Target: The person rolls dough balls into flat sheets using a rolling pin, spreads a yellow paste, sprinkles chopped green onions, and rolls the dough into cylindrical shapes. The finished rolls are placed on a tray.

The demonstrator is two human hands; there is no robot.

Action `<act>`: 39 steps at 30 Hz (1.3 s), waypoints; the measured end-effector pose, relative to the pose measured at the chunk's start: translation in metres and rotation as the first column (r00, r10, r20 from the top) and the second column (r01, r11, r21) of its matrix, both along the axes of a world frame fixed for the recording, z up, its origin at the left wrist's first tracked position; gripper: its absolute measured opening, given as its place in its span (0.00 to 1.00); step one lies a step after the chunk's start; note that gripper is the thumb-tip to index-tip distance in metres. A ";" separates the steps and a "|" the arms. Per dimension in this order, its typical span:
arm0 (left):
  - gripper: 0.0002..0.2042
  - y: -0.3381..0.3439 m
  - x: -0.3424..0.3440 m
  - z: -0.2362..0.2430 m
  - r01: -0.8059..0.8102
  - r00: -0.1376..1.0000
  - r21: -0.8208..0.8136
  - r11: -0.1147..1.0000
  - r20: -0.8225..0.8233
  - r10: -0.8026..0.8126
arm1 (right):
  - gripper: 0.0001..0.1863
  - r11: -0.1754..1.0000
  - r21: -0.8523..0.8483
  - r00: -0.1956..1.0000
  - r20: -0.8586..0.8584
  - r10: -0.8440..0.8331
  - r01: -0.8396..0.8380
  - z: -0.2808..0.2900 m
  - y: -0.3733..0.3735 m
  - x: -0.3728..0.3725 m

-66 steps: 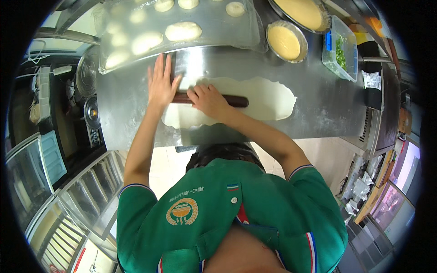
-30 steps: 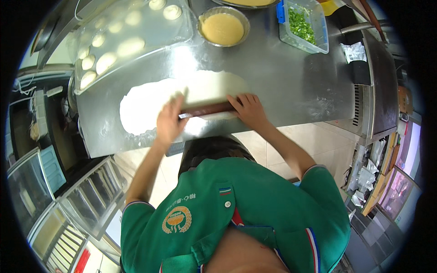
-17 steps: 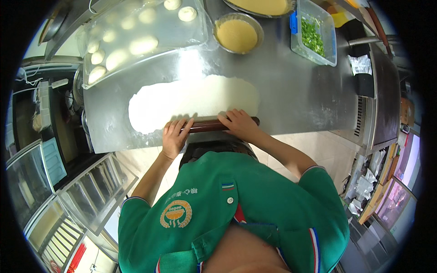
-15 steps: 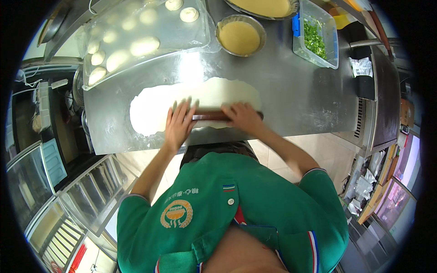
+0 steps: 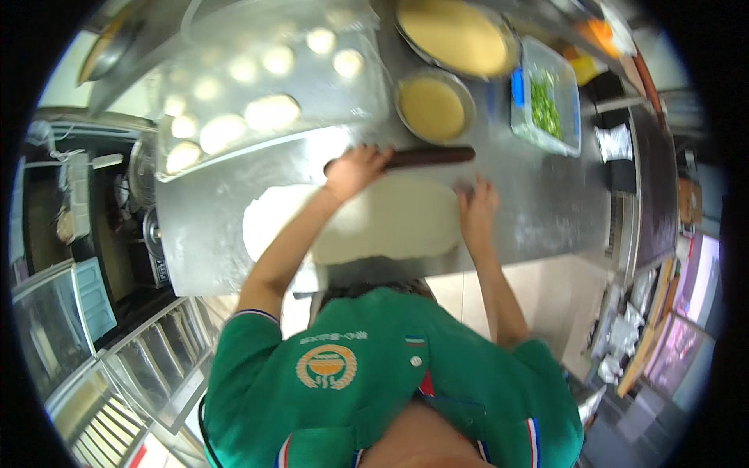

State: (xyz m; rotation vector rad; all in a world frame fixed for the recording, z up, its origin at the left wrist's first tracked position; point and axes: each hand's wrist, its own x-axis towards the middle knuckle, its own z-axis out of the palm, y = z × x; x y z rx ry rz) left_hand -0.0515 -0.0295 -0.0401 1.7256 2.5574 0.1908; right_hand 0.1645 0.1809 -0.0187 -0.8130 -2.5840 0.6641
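Beyond dough, bowl near rolling pin; left hand clamped on pin; right hand blurred, cannot tell.

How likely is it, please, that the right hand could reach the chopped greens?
Probably yes: between the right hand and the chopped greens, only the clear tub's wall seems in the way.

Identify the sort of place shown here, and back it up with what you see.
Probably a commercial kitchen or bakery, judging by the long, grey metal worktop, the flat, pale, oblong sheet of dough and the dark brown, cylindrical rolling pin.
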 end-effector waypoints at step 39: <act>0.46 0.282 0.269 -0.007 -0.063 0.940 0.125 0.990 0.339 0.017 | 0.16 0.407 -0.856 0.583 -0.162 -0.796 0.318 -0.071 0.435 0.274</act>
